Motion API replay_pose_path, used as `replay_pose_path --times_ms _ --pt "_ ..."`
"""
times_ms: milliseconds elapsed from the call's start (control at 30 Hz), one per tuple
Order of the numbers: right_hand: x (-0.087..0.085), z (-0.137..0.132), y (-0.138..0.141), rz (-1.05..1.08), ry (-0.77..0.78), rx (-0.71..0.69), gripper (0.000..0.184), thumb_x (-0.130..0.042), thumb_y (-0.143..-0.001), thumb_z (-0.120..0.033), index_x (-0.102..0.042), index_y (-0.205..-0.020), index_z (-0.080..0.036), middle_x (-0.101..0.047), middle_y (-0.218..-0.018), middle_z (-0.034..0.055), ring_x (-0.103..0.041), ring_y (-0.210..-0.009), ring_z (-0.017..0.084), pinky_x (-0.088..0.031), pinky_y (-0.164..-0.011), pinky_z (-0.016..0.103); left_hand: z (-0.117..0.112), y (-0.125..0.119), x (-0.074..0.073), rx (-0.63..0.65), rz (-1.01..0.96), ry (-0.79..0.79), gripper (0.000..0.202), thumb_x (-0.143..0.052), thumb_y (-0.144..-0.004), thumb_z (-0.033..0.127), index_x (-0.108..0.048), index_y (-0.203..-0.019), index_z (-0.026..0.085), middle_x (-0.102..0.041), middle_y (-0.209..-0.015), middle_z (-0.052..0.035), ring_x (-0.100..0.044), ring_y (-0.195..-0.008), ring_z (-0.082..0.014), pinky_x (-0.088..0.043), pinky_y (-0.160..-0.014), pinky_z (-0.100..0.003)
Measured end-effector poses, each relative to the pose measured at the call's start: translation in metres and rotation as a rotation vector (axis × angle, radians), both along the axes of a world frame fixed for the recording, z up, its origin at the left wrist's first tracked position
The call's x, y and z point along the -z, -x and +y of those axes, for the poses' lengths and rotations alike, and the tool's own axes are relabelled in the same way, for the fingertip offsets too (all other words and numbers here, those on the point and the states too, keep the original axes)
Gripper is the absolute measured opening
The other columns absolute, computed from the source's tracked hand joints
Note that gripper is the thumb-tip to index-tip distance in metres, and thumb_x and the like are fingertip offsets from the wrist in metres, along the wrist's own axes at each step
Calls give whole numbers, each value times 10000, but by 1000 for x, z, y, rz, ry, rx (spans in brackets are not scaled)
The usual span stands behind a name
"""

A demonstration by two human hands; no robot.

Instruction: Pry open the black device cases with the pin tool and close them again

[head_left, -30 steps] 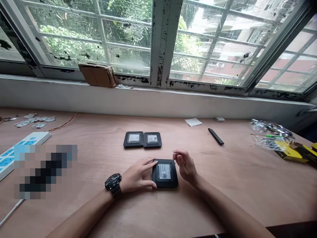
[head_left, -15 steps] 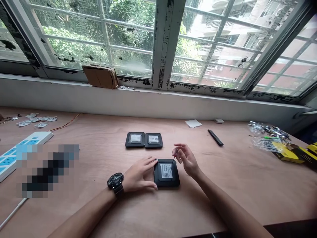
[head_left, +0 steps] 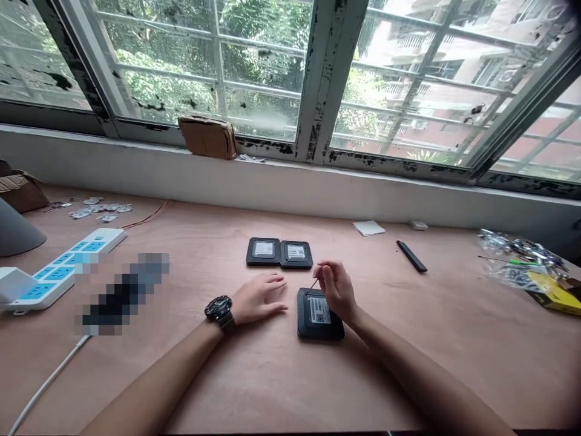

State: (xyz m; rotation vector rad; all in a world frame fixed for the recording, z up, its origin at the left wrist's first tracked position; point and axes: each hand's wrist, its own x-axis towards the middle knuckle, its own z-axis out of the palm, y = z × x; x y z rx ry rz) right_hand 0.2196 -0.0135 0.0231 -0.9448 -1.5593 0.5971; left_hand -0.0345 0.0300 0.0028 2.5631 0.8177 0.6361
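Observation:
A square black device with a white barcode label lies flat on the plywood table, right in front of me. My right hand pinches a thin metal pin, whose tip sits at the device's top-left corner. My left hand rests open on the wood, just left of the device and apart from it. Beyond them, two similar black devices lie side by side, labels up.
A blue-and-white power strip with a white cable sits at left, beyond small metal parts. A black bar and white notepad lie ahead. A plastic bag of hardware and yellow packaging lie at right, below a window.
My left hand has slid left, off the device's edge. The pin in my right hand now meets the device's corner. The view has swung left.

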Motion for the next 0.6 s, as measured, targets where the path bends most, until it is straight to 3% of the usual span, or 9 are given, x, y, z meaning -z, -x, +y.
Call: replay_pose_path --times_ms 133,333,600 --pt "5 2 0 -30 18 9 236 -429 -1059 -477 -533 -1104 -270 -600 -827 3 -513 -592 139 -444 -516 270 0 -1 -1 13 9 -12 589 -695 -915 550 -588 -1397 229 -612 -1422 -97 -547 -1340 -296 -467 -1104 -434" --pt "5 0 -4 -80 -12 -9 209 -427 -1066 -429 -557 -1095 -268 -647 -992 39 -523 -595 123 -473 -554 287 0 -1 0 17 19 -48 501 -663 -951 517 -610 -1363 237 -612 -1417 -96 -557 -1323 -301 -476 -1088 -435" --pt "-2 -1 -7 -174 -77 11 201 -428 -1069 -381 -588 -1090 -260 -635 -937 42 -614 -744 167 -529 -644 317 0 -2 -1 12 18 -62 449 -623 -984 499 -619 -1355 247 -619 -1406 -90 -564 -1316 -290 -490 -1073 -427"
